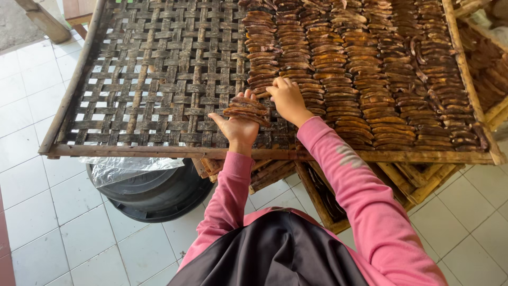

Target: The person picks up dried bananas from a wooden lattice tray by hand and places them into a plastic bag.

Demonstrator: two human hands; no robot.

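A large woven bamboo tray (159, 79) lies tilted in front of me, its right half covered with rows of flat brown dried slices (370, 69). My left hand (238, 127) holds a small stack of slices (246, 109) over the tray's near edge. My right hand (288, 98) presses its fingertips on the bottom of the leftmost row, just right of the stack. Both arms wear pink sleeves.
More bamboo trays (423, 180) are stacked beneath and at the right edge. A black round tub (159, 196) with clear plastic sheet (121, 167) sits on the white tiled floor (47, 212) under the tray's left side. Wooden legs stand at top left.
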